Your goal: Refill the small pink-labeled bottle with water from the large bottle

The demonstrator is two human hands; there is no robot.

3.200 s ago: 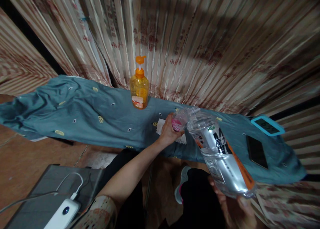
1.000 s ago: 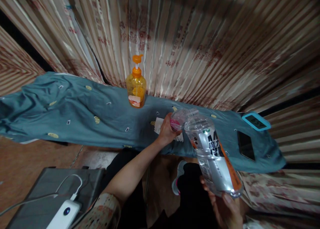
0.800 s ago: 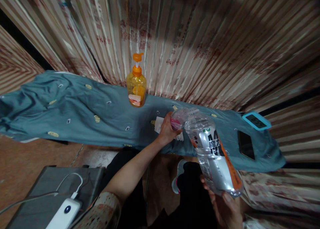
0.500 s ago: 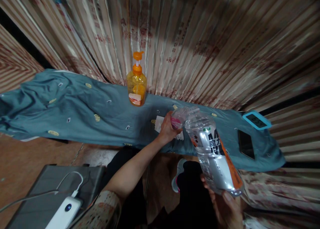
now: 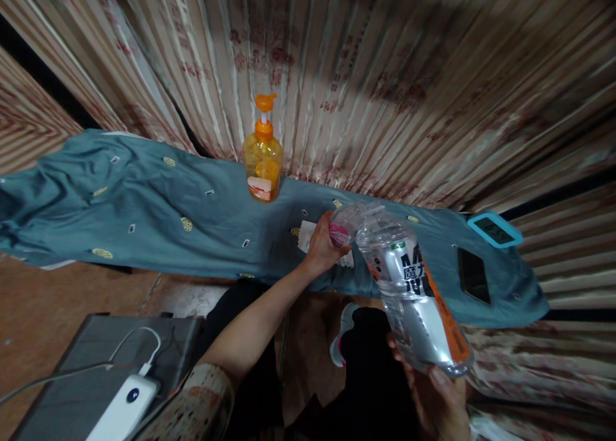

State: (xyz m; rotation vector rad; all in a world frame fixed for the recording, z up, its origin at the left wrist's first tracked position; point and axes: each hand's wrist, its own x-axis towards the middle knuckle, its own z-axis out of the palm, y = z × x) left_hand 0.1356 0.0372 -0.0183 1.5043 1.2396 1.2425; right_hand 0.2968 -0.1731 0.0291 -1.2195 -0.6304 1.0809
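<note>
My left hand [image 5: 324,245] is closed around a small clear plastic bottle [image 5: 342,228] with a pink label, held above the cloth-covered surface. My right hand [image 5: 436,389] grips a large clear plastic bottle [image 5: 409,287] by its base; it has a silver and orange label. The large bottle is tilted, its neck up against the small bottle's mouth. Whether liquid passes between them I cannot tell. Under my left hand lies a piece of white tissue [image 5: 306,234].
A pump bottle [image 5: 263,162] of orange liquid stands at the back of the teal cloth [image 5: 158,216]. To the right lie a phone [image 5: 473,275] and a blue-framed digital clock [image 5: 495,229]. A white power bank [image 5: 128,406] with a cable rests on a grey box [image 5: 81,364] at lower left.
The base of the large bottle has shifted very slightly to the right with my right hand. Both hands keep their holds, and the other things stay put.
</note>
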